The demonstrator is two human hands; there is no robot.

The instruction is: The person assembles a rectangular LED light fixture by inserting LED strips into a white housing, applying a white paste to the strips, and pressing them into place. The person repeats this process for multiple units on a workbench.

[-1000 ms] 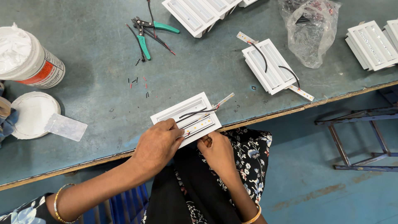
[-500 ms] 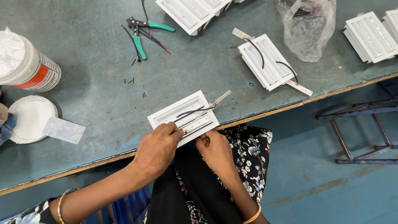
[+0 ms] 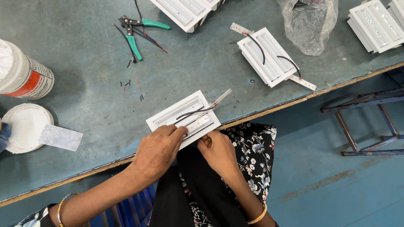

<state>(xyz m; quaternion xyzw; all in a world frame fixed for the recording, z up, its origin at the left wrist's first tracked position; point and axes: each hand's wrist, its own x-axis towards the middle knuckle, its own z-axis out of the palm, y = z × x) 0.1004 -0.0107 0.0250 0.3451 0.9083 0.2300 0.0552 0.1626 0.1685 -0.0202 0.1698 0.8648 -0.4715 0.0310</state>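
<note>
Grey-green table [image 3: 84, 75] across the far and left of the view, with a blue floor and a blue metal frame [image 3: 370, 122] off to the right.

On the table's near edge, just in front of the person, a white slotted fixture [image 3: 176, 113], lying flat and skewed, in the same spot as a second ago. Hardly shifted, so held steady rather than carried.

Left hand [image 3: 158, 151] now further onto the fixture's near side than a second ago. Fingers [image 3: 179, 132] close together and bent, tips pressed down by the pale LED strip [image 3: 198, 123] in the near channel; thumb hidden.

Right hand [image 3: 219, 153] just beside it, at the near right corner. Fingers curled narrow against the fixture's edge, gripping it as before.

Black wire [image 3: 195, 111] looped over the fixture's middle, running to a small tab sticking out at its far right corner.

Further off and untouched:
- a second white fixture [image 3: 263, 56] to the far right
- a clear plastic bag [image 3: 309, 25]
- green-handled cutters [image 3: 134, 40]
- a white tub [image 3: 23, 73] at far left
- tiny wire scraps [image 3: 132, 86] between the cutters and the hands
</note>
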